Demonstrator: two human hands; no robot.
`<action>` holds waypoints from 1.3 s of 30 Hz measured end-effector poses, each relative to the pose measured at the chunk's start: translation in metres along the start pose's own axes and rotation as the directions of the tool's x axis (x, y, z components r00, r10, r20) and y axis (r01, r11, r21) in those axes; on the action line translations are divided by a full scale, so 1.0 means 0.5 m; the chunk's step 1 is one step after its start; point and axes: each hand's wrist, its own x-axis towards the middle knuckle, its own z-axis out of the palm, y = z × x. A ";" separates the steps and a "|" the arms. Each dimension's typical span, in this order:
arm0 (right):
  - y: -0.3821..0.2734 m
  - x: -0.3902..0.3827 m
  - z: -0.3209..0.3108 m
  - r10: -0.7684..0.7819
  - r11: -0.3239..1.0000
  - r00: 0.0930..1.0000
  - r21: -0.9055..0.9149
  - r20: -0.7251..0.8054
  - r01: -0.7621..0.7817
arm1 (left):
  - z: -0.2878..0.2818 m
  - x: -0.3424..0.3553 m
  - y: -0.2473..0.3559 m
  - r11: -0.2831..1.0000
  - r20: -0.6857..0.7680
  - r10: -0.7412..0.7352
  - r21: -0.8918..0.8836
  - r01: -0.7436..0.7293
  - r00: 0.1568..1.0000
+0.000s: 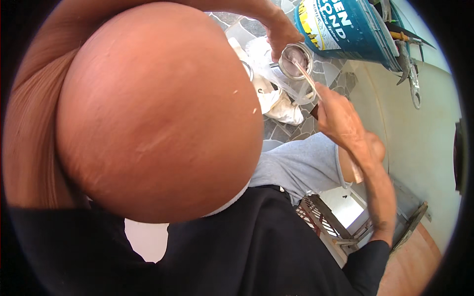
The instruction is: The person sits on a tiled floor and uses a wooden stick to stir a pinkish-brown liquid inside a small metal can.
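My left hand (284,38) reaches around my raised knee from the far side, its fingers closed on the edge of a round metal can (291,76). Inside the can is a greyish-mauve liquid that looks like paint. A thin, pale stirring stick (308,80) dips into the liquid, tilted toward me. My right hand (340,116) is wrapped around the stick, just to the near right of the can. A pale stick-like end shows beyond my right wrist. Clear plastic (266,54) and a crumpled white bag or cloth (284,109) lie against the can.
A large teal bucket (340,42) stands at the far right, with hand tools (412,74) hanging over its rim. My bare knee (163,113) fills the left. Stone-patterned floor (338,69) lies under the can, a pale wall (410,128) rises at the right.
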 end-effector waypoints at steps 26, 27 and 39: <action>0.026 0.053 -0.179 0.359 0.783 0.699 0.208 0.618 -0.587 | 0.005 -0.028 0.027 0.998 -0.093 -0.013 0.067 0.019 0.996; 0.024 0.068 -0.177 0.272 0.703 0.729 0.388 0.628 -0.596 | 0.009 -0.033 0.029 0.999 -0.123 0.005 0.051 0.001 0.992; 0.095 0.099 -0.063 0.127 0.777 0.961 0.627 -0.247 0.058 | 0.023 -0.017 0.019 1.000 -0.124 0.000 0.007 0.001 0.992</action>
